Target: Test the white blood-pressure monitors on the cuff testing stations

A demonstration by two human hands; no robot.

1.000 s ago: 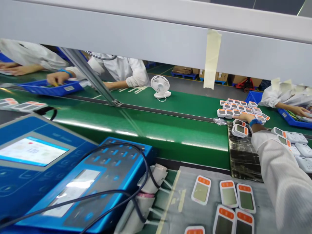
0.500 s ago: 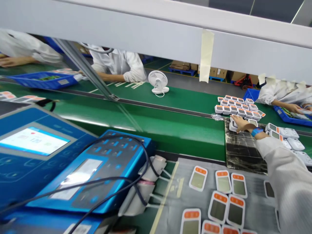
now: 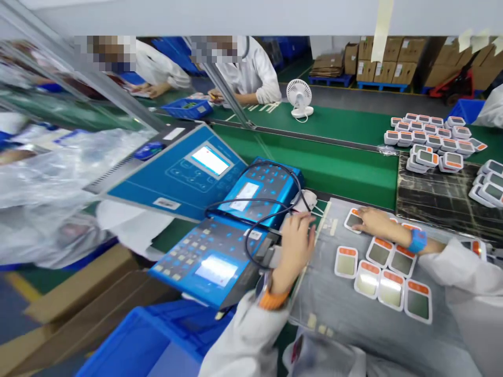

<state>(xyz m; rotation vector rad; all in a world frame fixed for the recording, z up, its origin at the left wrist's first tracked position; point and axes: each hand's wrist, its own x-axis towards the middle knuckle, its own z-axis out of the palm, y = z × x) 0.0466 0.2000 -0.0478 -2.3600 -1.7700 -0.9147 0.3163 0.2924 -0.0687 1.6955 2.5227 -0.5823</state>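
Head view: right hand (image 3: 379, 222) open, fingers flat on a white orange-topped LCD unit (image 3: 351, 221) lying on the grey mat (image 3: 318, 285) — likely light, thin plastic, best lifted by the rim, off the fragile-looking screen; left hand (image 3: 294, 251) curled beside the blue tester (image 3: 212, 262) — any grip impossible to tell.

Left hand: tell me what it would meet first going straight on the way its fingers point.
The left hand would probably meet the white padded bundle first, at the end of the blue machine, though depth is hard to judge from this view.
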